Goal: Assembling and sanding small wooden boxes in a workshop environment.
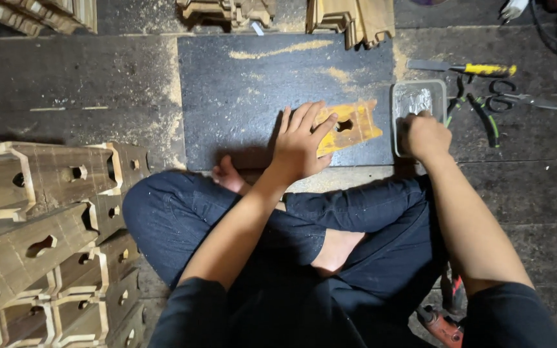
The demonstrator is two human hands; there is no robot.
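The person sits cross-legged. Both bare forearms reach up from the bottom of the frame toward its centre. The left hand (pixel 301 138) lies palm down, fingers spread flat. The right hand (pixel 425 135), right of centre, is curled with its knuckles up.

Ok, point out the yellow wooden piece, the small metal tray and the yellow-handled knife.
yellow wooden piece (pixel 356 129), head view, bare face right of its hole.
small metal tray (pixel 419 100), head view, shiny floor.
yellow-handled knife (pixel 488 69), head view, yellow handle.
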